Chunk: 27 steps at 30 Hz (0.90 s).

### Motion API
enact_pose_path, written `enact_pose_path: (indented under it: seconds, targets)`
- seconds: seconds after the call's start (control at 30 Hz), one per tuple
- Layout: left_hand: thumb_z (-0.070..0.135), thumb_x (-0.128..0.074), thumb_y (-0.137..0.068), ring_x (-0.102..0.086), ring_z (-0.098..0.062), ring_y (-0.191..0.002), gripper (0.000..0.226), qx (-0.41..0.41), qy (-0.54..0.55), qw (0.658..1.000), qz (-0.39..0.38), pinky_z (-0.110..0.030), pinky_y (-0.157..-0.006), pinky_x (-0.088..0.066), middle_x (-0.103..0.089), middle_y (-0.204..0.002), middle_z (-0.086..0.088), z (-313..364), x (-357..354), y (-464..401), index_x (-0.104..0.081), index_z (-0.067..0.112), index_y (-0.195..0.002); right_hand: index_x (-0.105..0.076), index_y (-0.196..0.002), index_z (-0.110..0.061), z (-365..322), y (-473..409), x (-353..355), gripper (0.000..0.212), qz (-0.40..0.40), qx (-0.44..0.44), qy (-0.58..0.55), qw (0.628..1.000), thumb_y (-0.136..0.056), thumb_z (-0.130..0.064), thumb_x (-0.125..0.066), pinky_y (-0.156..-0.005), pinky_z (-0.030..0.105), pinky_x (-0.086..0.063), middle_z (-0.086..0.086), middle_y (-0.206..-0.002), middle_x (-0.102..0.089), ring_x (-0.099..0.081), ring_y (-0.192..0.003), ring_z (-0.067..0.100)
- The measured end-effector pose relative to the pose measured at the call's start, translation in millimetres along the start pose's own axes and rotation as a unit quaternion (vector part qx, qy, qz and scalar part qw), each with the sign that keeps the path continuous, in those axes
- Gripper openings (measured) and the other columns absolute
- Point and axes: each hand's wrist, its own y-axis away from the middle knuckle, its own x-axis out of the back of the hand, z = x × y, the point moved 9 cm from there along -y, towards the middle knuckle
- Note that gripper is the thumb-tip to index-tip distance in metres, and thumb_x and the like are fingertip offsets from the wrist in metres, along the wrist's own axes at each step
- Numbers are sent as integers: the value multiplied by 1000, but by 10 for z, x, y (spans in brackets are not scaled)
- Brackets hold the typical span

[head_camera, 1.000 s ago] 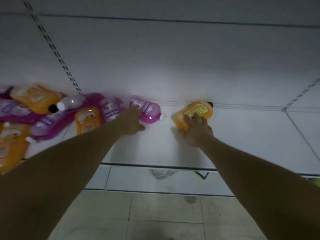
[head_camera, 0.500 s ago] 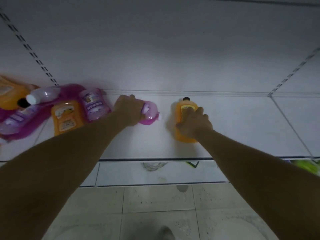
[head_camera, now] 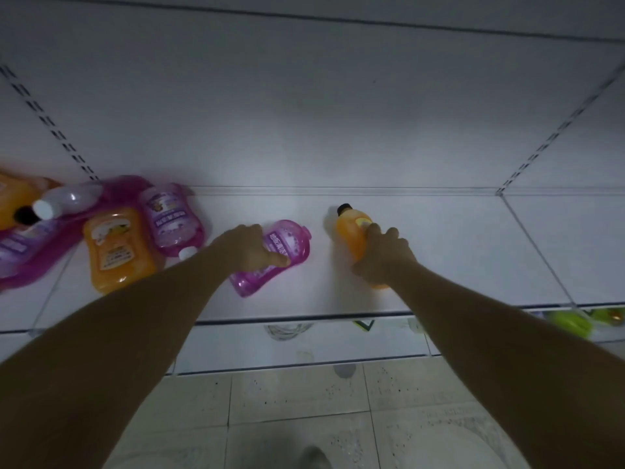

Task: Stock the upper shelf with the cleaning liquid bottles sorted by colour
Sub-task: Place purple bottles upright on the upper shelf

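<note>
My left hand grips a purple bottle that lies on the white shelf, its flat base pointing to the back right. My right hand grips an orange bottle with a black cap, standing close to upright near the middle of the shelf. The two bottles are a short gap apart. At the left lies a heap of orange and purple bottles: an orange one and a purple one lie flat nearest my left arm.
More purple bottles and an orange one crowd the shelf's far left. The shelf's back wall rises behind. Below the front edge, yellow-green items show at the right. Tiled floor lies beneath.
My right hand has tipped the orange bottle from lying flat to nearly upright. My left hand has pulled the purple bottle out of the heap toward the middle and turned it round.
</note>
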Motion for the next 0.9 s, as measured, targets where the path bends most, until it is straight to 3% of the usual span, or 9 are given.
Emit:
enact_pose_path:
  seconds: [0.07,0.13,0.2,0.27,0.37,0.43,0.53,0.7,0.9]
  targets:
    - [67,-67,-69,-61,-20,-82,73,15,26,999,21,-28,-70,-48,-60,-92,0,4,17,90,-50,14,-116,-47,-124,-9,91,16,56,44,-43,-13,-238,970,-85,-24,-63,-83,38,-47,14,-116,-55,-57,-107,34]
    - [69,-67,-67,-62,-25,-89,80,44,63,996,40,-32,-76,-50,-63,-103,-6,-40,32,205,-49,11,-120,-60,-105,-4,173,166,-6,19,-84,-48,-487,868,-88,-12,-55,-77,36,-51,18,-106,-64,-63,-93,32]
    - [66,-69,-67,-65,-25,-84,74,72,170,982,48,-30,-73,-50,-67,-100,-9,-122,22,356,-57,11,-115,-61,-112,-4,150,434,-129,28,-111,-72,-635,761,-88,-12,-52,-84,42,-53,19,-106,-68,-66,-93,34]
    - [57,-70,-72,-67,-25,-78,55,74,274,957,61,-30,-72,-51,-70,-92,-11,-166,49,579,-64,12,-103,-60,-121,-7,26,738,-169,37,-122,-50,-690,712,-88,-23,-61,-90,48,-52,17,-108,-70,-67,-99,35]
    - [46,-67,-81,-67,-23,-76,32,48,375,923,78,-31,-74,-52,-71,-86,-10,-149,210,1038,-65,16,-91,-55,-128,-11,-188,1192,-96,63,-123,-1,-702,701,-72,-29,-77,-91,52,-52,13,-115,-69,-67,-104,34]
    - [40,-66,-84,-67,-24,-80,25,51,456,884,86,-35,-79,-54,-70,-87,-6,-202,329,1390,-63,19,-97,-54,-128,-8,-329,1476,21,59,-123,30,-707,696,-74,-15,-74,-87,49,-54,15,-116,-68,-67,-103,34]
    - [26,-67,-85,-67,-21,-73,29,49,551,829,86,-31,-64,-54,-69,-86,-5,-280,538,1935,-61,17,-112,-53,-127,-9,-574,1921,244,61,-120,69,-681,719,-69,-5,-74,-85,47,-56,16,-114,-68,-68,-101,34]
    - [7,-61,-83,-70,-29,-87,31,-23,572,814,103,-43,-82,-55,-71,-98,-12,-381,1092,2893,-62,17,-113,-55,-111,-27,-1102,2780,736,32,-42,131,-633,761,-85,-17,-70,-71,35,-58,1,-102,-71,-72,-87,20]
    - [14,-69,-82,-69,-20,-90,37,-82,548,803,221,-38,-79,-56,-70,-103,-1,-709,1920,3949,-56,24,-115,-52,-118,-28,-1810,3587,1406,43,50,215,-602,767,-81,-23,-74,-80,37,-57,-5,-108,-68,-68,-94,16]
